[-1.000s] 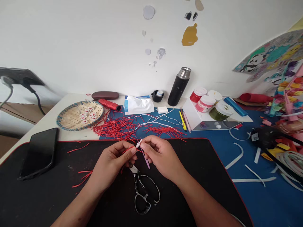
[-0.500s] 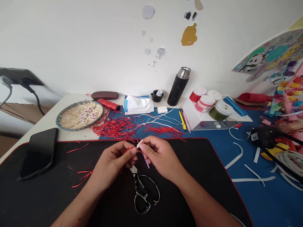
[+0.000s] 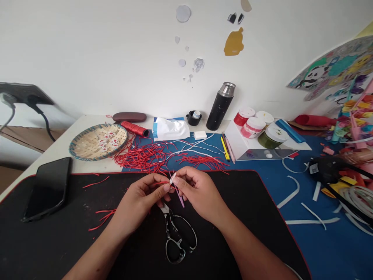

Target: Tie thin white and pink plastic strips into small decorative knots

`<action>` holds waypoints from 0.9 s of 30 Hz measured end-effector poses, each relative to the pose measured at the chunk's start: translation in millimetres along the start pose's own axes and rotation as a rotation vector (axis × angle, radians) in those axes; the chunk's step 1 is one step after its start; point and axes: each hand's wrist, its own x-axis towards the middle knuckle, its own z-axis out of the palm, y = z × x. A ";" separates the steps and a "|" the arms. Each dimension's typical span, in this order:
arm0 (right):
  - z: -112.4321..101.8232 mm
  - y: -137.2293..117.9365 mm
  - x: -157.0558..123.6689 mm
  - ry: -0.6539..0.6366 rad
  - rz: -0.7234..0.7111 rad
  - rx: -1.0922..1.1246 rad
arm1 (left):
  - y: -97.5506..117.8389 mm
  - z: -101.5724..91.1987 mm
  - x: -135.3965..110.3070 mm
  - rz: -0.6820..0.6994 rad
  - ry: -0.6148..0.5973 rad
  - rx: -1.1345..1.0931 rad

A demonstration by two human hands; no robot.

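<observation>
My left hand (image 3: 140,200) and my right hand (image 3: 198,192) meet fingertip to fingertip over the black mat (image 3: 58,241). The left pinches a thin red strip (image 3: 159,182). The right pinches a small white piece (image 3: 173,178) at the strip's end and also holds a thin purple tool (image 3: 181,200) that points down. Just below the hands, black-handled scissors (image 3: 177,237) lie flat on the mat with their blades shut.
A heap of red strips (image 3: 145,157) lies behind the hands, beside a woven basket (image 3: 97,142) and a red spool (image 3: 135,128). A black phone (image 3: 46,188) rests at left. Flask (image 3: 220,105), paint jars (image 3: 253,126), white strips and paper scraps crowd the right.
Both hands stay in place; the fingertips have shifted slightly around the white piece and red strip. The view moved a little.
</observation>
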 end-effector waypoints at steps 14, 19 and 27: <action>-0.1 -2.2 -1.0 -0.009 -0.024 -0.014 | -3.2 -2.4 -1.3 -0.015 -0.008 -0.064; -1.0 -6.0 -1.9 0.025 -0.021 -0.050 | -1.5 -2.0 -2.8 -0.017 -0.044 -0.149; -0.5 -6.0 -1.2 0.035 -0.025 -0.032 | 0.1 -0.3 -0.9 -0.062 -0.032 -0.088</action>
